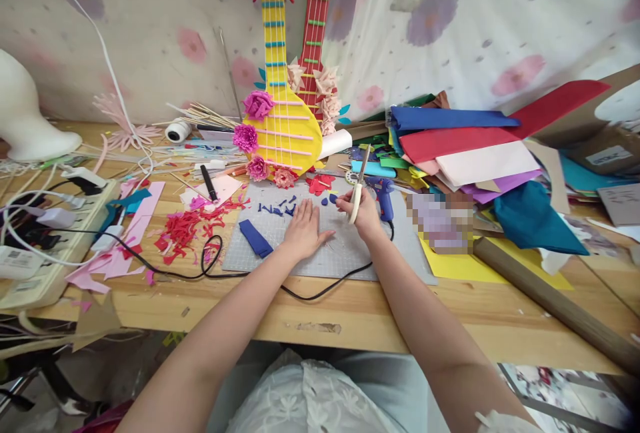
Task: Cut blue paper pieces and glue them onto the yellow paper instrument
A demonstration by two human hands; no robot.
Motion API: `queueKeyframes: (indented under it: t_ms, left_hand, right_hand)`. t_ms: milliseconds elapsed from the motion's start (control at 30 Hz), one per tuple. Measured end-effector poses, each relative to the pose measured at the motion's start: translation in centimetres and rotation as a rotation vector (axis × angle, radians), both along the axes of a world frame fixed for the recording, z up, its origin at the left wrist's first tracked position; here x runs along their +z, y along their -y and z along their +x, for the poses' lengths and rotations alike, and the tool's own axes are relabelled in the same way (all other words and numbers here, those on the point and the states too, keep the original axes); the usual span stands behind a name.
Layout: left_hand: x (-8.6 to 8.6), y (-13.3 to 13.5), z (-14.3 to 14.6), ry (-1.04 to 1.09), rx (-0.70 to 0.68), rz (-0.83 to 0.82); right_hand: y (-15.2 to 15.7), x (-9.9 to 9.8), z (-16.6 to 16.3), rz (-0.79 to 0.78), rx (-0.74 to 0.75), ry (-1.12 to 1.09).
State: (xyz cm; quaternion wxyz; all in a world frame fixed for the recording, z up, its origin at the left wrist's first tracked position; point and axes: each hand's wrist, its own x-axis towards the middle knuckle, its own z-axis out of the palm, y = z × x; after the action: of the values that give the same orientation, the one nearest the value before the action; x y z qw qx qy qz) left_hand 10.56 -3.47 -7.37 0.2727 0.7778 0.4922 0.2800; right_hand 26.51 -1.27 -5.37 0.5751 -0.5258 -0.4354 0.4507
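My left hand (303,228) lies flat on the grey cutting mat (327,256), fingers stretched out, holding nothing. Just beyond its fingertips lie small blue foam scraps (278,208). A folded dark blue foam strip (255,238) rests on the mat to the left of that hand. My right hand (361,210) grips white-handled scissors (359,183), their blades pointing up and away. A blue glue gun (384,197) lies right beside the right hand.
A yellow foam guitar (287,120) and a red guitar (315,26) lean on the back wall. Red foam scraps (193,226) and a black cable (210,266) lie left. Stacked coloured foam sheets (475,146) fill the right. A power strip (50,233) sits far left.
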Motion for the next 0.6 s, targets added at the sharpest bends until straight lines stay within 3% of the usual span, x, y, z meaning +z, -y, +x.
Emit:
queueKeyframes:
  t_ms: [100, 233, 367, 500, 600]
  left_hand:
    - [0.1, -1.4, -2.0, -0.116, 0.053, 0.005]
    - [0.0, -2.8, -7.4, -0.264, 0.179, 0.037]
    - [0.2, -3.6, -11.8, -0.444, 0.285, 0.047]
    - [1.5, -3.7, -12.1, -0.639, 0.416, 0.023]
    - [2.7, -3.4, -10.4, -0.641, 0.365, 0.132]
  right_hand:
    - [0.3, -0.2, 0.0, 0.009, 0.023, 0.023]
    - [0.2, -0.9, 0.4, -0.004, 0.026, 0.060]
    - [0.0, -0.9, 1.2, -0.066, -0.148, 0.336]
    - [0.5, 0.3, 1.6, -0.203, -0.288, 0.731]
    - [0.7, 0.8, 1.8, -0.298, -0.282, 0.906]
